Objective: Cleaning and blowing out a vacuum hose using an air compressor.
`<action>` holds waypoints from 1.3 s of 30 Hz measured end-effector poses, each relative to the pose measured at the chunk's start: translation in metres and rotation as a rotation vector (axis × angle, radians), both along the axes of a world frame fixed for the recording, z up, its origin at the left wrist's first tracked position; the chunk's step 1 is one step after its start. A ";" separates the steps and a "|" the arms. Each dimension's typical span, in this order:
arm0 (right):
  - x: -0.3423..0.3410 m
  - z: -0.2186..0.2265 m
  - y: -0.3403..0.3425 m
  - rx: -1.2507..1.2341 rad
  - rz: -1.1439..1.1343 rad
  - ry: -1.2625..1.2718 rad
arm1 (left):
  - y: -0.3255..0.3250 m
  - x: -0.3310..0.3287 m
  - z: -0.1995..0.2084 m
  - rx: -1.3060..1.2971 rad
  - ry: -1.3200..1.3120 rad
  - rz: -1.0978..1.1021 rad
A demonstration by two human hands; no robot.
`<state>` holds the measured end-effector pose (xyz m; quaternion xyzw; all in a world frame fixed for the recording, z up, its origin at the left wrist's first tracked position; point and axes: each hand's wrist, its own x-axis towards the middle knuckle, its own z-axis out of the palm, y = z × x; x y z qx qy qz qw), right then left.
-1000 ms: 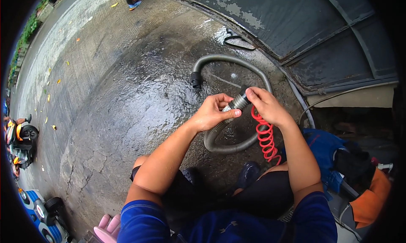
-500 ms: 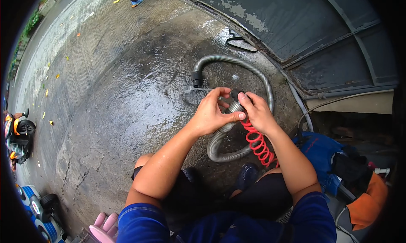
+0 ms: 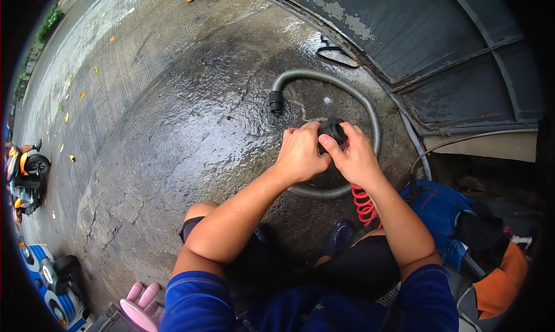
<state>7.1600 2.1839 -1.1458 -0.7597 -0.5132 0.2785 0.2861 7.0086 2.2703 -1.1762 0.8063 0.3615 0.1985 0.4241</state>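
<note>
In front of me my left hand [image 3: 302, 154] and my right hand [image 3: 354, 157] meet, both closed on the black end fitting [image 3: 333, 133] of a grey ribbed hose. My right thumb and fingers pinch its rim; my left fingers wrap its left side and are partly hidden. From there the grey ribbed hose [image 3: 369, 113] loops over the wet concrete. Its other end, a black cuff [image 3: 276, 102], lies ahead and left of my hands. Below my right hand hangs a red coiled hose [image 3: 364, 206]; its upper end is hidden behind that hand.
A grey metal gate [image 3: 370, 31] stands at the upper right, with a black strap [image 3: 336, 56] beside its foot. At the lower right are a blue machine [image 3: 442, 207] and an orange cloth [image 3: 502, 283]. A pink glove [image 3: 141, 309] lies lower left; parked vehicles line the left.
My left hand has shifted right and closed round the black fitting, which now points up toward me. The water stream by the cuff no longer shows. Less red coil is visible.
</note>
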 end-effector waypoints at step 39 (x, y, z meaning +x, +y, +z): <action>0.010 0.031 -0.001 0.026 -0.036 0.299 | 0.074 -0.045 -0.102 -0.910 -0.136 0.506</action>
